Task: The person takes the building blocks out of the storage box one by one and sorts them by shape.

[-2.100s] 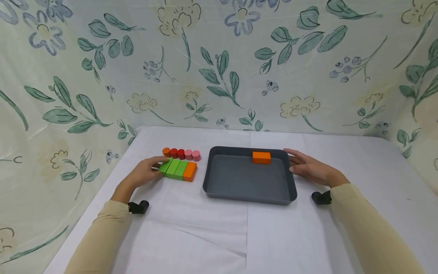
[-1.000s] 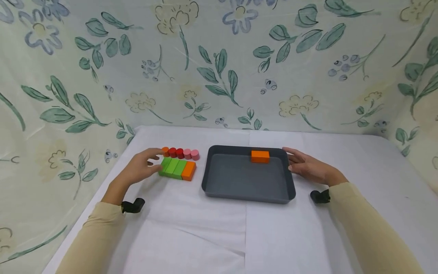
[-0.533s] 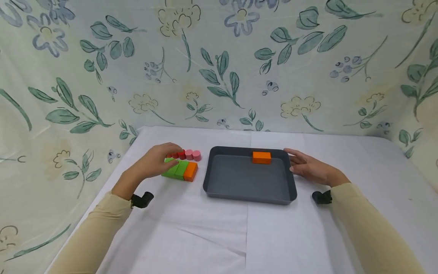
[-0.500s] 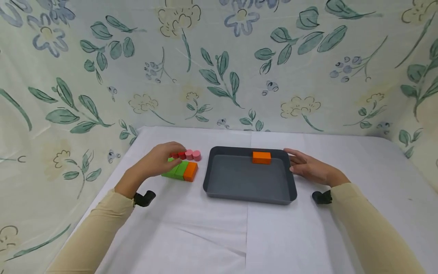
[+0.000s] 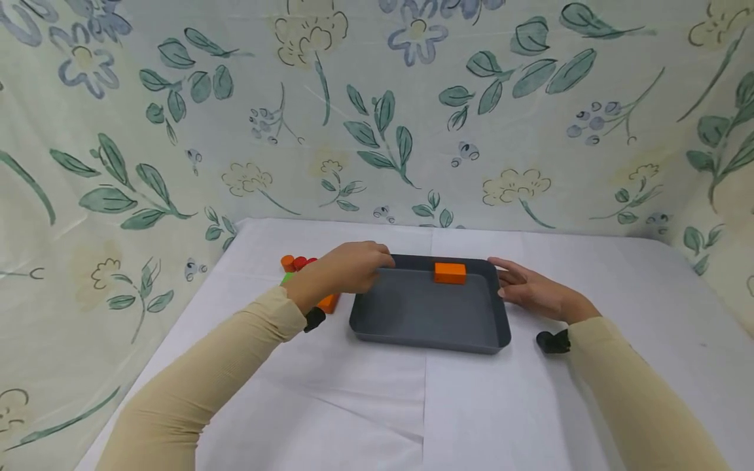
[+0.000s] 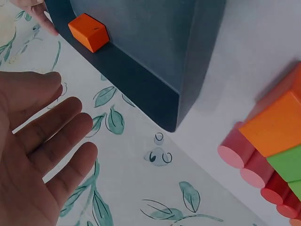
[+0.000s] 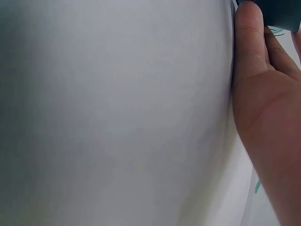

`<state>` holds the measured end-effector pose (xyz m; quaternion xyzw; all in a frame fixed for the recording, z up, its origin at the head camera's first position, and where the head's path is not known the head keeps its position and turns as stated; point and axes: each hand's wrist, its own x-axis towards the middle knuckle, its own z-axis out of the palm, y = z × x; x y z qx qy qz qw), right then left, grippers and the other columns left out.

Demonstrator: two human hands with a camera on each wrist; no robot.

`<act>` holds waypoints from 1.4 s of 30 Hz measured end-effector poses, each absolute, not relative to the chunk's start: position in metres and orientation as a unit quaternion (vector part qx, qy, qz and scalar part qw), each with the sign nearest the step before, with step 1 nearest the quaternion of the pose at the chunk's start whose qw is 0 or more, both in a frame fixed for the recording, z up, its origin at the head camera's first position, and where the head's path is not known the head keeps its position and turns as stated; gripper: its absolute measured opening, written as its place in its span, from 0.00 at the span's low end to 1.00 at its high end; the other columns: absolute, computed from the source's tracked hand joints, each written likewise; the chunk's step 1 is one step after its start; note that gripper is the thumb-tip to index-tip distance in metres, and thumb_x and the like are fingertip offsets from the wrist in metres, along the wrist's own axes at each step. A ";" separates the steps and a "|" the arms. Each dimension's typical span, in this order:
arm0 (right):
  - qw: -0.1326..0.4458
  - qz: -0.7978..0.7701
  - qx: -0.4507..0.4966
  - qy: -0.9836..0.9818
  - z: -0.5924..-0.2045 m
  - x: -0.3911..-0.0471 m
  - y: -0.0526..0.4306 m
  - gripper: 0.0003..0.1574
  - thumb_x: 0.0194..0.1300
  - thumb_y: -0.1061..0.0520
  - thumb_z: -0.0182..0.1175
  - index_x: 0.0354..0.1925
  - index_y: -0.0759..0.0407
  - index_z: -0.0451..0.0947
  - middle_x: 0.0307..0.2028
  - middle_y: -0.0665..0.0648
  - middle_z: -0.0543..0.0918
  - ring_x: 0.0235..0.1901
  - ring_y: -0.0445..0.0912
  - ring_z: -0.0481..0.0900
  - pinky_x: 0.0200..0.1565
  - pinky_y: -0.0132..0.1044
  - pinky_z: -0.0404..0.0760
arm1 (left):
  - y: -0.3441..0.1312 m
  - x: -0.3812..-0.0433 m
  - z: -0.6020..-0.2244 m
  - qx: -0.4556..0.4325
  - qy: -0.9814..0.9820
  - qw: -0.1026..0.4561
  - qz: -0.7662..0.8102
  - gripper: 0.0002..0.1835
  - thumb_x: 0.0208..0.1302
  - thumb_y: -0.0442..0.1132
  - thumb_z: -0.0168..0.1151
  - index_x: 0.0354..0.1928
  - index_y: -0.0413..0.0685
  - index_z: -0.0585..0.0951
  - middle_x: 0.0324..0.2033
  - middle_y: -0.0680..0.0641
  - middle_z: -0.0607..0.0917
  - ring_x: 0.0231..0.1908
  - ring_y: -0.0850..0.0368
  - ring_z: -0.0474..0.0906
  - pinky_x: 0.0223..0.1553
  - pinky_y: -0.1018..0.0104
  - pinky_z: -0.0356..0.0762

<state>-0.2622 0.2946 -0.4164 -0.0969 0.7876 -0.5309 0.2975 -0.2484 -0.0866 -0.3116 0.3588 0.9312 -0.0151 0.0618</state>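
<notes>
My left hand point(image 5: 353, 268) is over the back left corner of a dark grey baking tray point(image 5: 436, 317), its palm bare in the left wrist view and its fingers loosely bent. An orange block point(image 5: 450, 273) lies inside the tray against the back wall. At the tray's right side, my right hand point(image 5: 536, 294) touches the rim with thumb and relaxed fingers. Left of the tray, partly hidden by my left arm, an orange block point(image 6: 277, 125) and green blocks point(image 6: 287, 162) lie side by side. Behind them runs a row of pink point(image 6: 237, 146), red point(image 6: 275, 188) and orange cylinders point(image 5: 287, 263).
White cloth point(image 5: 365, 405) covers the table, with creases near the front. A floral curtain point(image 5: 412, 131) hangs behind the table and along both sides. Each wrist bears a small black camera point(image 5: 552, 341).
My left hand has risen from beside the green blocks, passed over the cylinders and moved right, to above the tray's corner. The right hand, tray and the block in it have stayed put.
</notes>
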 end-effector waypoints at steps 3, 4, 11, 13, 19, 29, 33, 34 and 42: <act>0.297 -0.534 -0.098 0.785 -0.416 -0.261 0.295 0.58 0.68 0.55 0.58 0.80 0.44 0.30 0.80 0.64 0.34 0.78 0.65 0.38 0.75 0.62 0.46 | -0.068 -0.252 -0.315 0.365 0.928 0.068 -0.031 0.20 0.68 0.34 0.55 0.60 0.53 0.81 0.57 0.50 0.83 0.55 0.55 0.79 0.61 0.61 0.79; 0.297 -0.535 -0.099 0.785 -0.416 -0.261 0.295 0.58 0.68 0.55 0.57 0.80 0.44 0.30 0.80 0.64 0.34 0.78 0.66 0.38 0.75 0.62 0.45 | -0.062 -0.254 -0.317 0.366 0.927 0.068 -0.036 0.20 0.69 0.34 0.55 0.61 0.53 0.81 0.57 0.50 0.83 0.54 0.55 0.79 0.61 0.61 0.78; 0.294 -0.533 -0.098 0.787 -0.416 -0.260 0.294 0.57 0.68 0.55 0.57 0.80 0.43 0.31 0.80 0.64 0.35 0.78 0.66 0.40 0.75 0.63 0.45 | -0.023 -0.267 -0.343 0.383 0.920 0.059 -0.053 0.20 0.67 0.34 0.57 0.61 0.52 0.80 0.54 0.51 0.84 0.49 0.56 0.80 0.59 0.63 0.80; 0.296 -0.531 -0.097 0.788 -0.416 -0.260 0.293 0.58 0.67 0.54 0.57 0.80 0.43 0.31 0.80 0.64 0.35 0.78 0.66 0.39 0.75 0.63 0.45 | -0.016 -0.269 -0.349 0.383 0.920 0.056 -0.052 0.21 0.67 0.34 0.58 0.61 0.52 0.80 0.54 0.51 0.83 0.49 0.56 0.79 0.59 0.63 0.79; 0.297 -0.533 -0.092 0.787 -0.417 -0.259 0.292 0.57 0.68 0.55 0.57 0.80 0.43 0.31 0.80 0.64 0.34 0.78 0.66 0.38 0.75 0.63 0.46 | 0.001 -0.273 -0.363 0.388 0.920 0.029 -0.040 0.23 0.67 0.34 0.58 0.63 0.55 0.78 0.60 0.53 0.80 0.56 0.58 0.77 0.62 0.64 0.77; 0.297 -0.526 -0.085 0.792 -0.417 -0.261 0.293 0.58 0.67 0.54 0.58 0.80 0.43 0.31 0.80 0.64 0.34 0.78 0.66 0.38 0.75 0.62 0.46 | 0.019 -0.278 -0.378 0.372 0.925 0.067 -0.044 0.24 0.66 0.35 0.59 0.65 0.57 0.76 0.66 0.55 0.74 0.59 0.58 0.74 0.65 0.63 0.74; 0.298 -0.529 -0.089 0.789 -0.416 -0.260 0.294 0.58 0.68 0.54 0.58 0.80 0.44 0.31 0.80 0.64 0.34 0.78 0.66 0.38 0.75 0.62 0.45 | 0.021 -0.275 -0.374 0.364 0.927 0.075 -0.043 0.24 0.66 0.36 0.61 0.64 0.55 0.77 0.66 0.54 0.75 0.58 0.58 0.74 0.65 0.63 0.74; 0.297 -0.531 -0.090 0.789 -0.416 -0.260 0.293 0.58 0.68 0.55 0.58 0.80 0.44 0.31 0.80 0.65 0.34 0.78 0.66 0.38 0.75 0.62 0.45 | 0.022 -0.274 -0.373 0.361 0.928 0.075 -0.044 0.24 0.65 0.37 0.62 0.64 0.55 0.77 0.66 0.54 0.75 0.58 0.58 0.74 0.65 0.63 0.74; 0.295 -0.532 -0.095 0.788 -0.415 -0.260 0.293 0.57 0.68 0.55 0.57 0.80 0.44 0.31 0.80 0.65 0.34 0.78 0.66 0.38 0.75 0.62 0.46 | 0.024 -0.272 -0.367 0.358 0.929 0.087 -0.030 0.26 0.63 0.38 0.66 0.64 0.57 0.76 0.55 0.53 0.77 0.49 0.58 0.74 0.58 0.66 0.77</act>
